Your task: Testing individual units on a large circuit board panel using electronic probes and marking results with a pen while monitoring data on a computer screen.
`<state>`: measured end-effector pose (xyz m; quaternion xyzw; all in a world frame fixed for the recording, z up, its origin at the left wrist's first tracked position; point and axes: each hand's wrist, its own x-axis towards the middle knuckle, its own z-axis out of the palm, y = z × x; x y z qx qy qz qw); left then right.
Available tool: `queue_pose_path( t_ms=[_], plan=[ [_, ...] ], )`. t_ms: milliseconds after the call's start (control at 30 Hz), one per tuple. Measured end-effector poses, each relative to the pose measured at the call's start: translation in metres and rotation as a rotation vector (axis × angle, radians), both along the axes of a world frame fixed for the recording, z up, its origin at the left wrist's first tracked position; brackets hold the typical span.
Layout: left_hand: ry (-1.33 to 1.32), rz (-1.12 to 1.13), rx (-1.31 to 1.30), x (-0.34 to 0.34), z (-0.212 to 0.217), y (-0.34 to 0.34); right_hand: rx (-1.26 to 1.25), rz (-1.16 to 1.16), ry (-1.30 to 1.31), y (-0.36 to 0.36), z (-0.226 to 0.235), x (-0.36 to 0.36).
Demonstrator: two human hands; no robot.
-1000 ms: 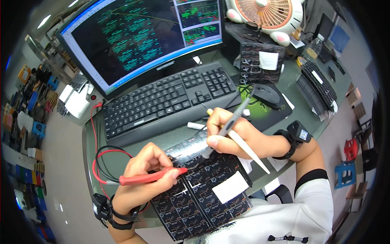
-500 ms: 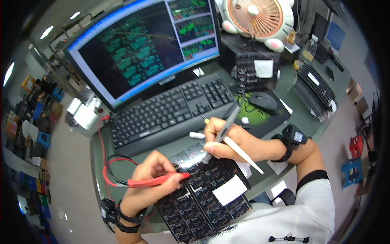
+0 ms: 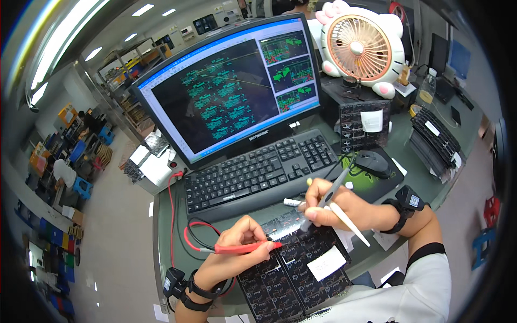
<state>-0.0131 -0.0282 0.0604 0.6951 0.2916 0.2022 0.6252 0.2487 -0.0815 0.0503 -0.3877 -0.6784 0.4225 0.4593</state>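
Observation:
My left hand [image 3: 242,243] is closed round a red test probe [image 3: 232,248], whose tip lies over a black circuit board panel [image 3: 264,288] and whose cable runs off to the left. A grey pen-shaped tool [image 3: 335,187] slants up out of my right hand [image 3: 350,207], which is closed on it above the panel's far part. From the same hand a white pointed stick [image 3: 353,228] sticks out toward the lower right. Whether the tips touch the board I cannot tell. A white paper label [image 3: 326,263] lies on the panel, and its far part looks shiny.
Beyond the panel stand a black keyboard [image 3: 258,169] and a monitor [image 3: 231,97]. A mouse [image 3: 372,164] rests on a dark mat. Another board panel [image 3: 363,129] leans upright below a fan [image 3: 358,48]. Stacked boards [image 3: 435,141] and a bottle [image 3: 426,89] are at the right.
The view has tilted upward and to the left, so everything appears shifted right and lower. Both hands keep their hold on the tools, in nearly the same place over the panel.

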Motion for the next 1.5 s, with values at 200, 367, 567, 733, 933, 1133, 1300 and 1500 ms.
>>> queue_pose_path(
  t_ms=[200,367,567,733,933,1133,1300,1500],
  plan=[
    [-0.116,0.063,0.000,-0.006,0.011,0.004,0.046,0.033,-0.235,0.020,0.036,-0.001],
    [-0.109,0.027,-0.088,0.004,0.017,-0.006,0.092,0.252,-0.325,0.048,0.045,-0.040],
    [-0.371,0.054,-0.251,-0.005,0.010,-0.001,0.164,0.193,-0.291,0.032,0.063,-0.031],
    [-0.702,0.001,-0.310,-0.006,0.005,0.022,0.310,-0.210,-0.869,0.034,-0.002,0.059],
    [-0.668,0.093,-0.275,-0.009,0.006,0.023,0.092,-0.121,-1.142,0.009,-0.046,0.052],
    [-0.810,-0.036,-0.273,-0.016,0.002,0.028,0.196,-0.253,-1.165,0.010,-0.011,0.074],
    [-0.562,-0.152,-0.045,-0.012,-0.004,0.029,-0.076,-0.144,-0.267,0.006,0.043,0.050],
    [-0.276,-0.292,0.040,-0.004,0.009,0.001,-0.128,0.194,0.244,0.015,0.031,-0.034]
  ],
)
